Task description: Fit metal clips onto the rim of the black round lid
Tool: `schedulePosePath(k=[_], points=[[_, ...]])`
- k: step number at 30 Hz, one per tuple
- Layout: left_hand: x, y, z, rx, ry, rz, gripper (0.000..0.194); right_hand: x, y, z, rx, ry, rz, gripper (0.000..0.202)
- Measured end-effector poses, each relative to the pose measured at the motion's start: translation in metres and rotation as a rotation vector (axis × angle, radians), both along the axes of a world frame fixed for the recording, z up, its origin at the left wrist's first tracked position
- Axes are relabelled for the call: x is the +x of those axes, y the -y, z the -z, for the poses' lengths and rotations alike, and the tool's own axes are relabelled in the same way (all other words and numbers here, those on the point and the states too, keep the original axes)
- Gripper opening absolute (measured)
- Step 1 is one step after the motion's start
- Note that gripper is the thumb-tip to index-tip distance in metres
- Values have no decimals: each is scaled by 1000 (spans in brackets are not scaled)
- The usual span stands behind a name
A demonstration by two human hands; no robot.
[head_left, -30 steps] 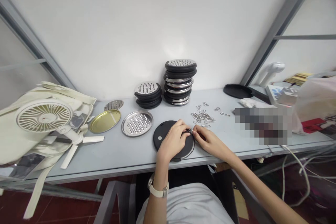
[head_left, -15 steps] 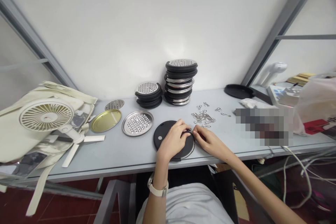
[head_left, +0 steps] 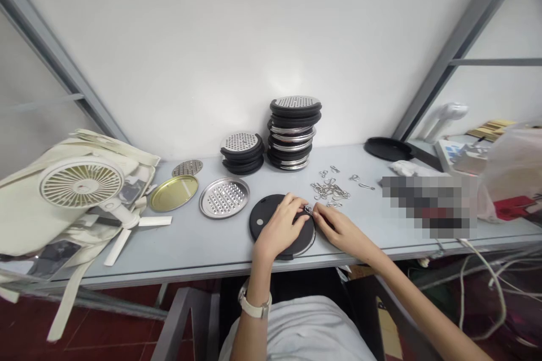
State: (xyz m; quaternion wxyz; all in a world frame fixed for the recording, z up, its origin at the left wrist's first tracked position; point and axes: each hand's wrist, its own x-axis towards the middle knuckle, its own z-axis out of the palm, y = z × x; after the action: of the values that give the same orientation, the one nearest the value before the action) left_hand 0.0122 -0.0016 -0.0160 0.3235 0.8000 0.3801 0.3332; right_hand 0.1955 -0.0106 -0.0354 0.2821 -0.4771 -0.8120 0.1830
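A round black disc-shaped piece (head_left: 265,211) with a metal rim at its lower right lies near the table's front edge. My left hand (head_left: 283,224) is on top of it, with thumb and fingers curled at its right edge, gripping it there. Just to the right, my right hand (head_left: 336,228) pinches a small metal clip (head_left: 309,210) against that edge. Several loose metal clips (head_left: 330,189) lie behind my right hand. A silver grater disc (head_left: 224,197) rests on the table to the left.
Two stacks, a short one (head_left: 242,152) and a tall one (head_left: 294,132), stand by the wall. A gold lid (head_left: 173,193), a fan (head_left: 82,185) and a cream bag (head_left: 25,208) are left. A black tray (head_left: 388,148) and a plastic bag (head_left: 519,163) are right.
The view has shifted slightly, so the table items appear a little further right. Both hands stay at the disc's edge with hardly any movement; the clip shows a bit more clearly between them.
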Motion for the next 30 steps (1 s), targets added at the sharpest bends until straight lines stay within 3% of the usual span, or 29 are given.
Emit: schedulePosePath(k=[16,30], points=[[1,0,-3,57,-52,12,25,-5,2,-4,-40,-15,16,25],[1,0,-1,52,-42,-3,22,-5,3,5,-110,-143,72,26]])
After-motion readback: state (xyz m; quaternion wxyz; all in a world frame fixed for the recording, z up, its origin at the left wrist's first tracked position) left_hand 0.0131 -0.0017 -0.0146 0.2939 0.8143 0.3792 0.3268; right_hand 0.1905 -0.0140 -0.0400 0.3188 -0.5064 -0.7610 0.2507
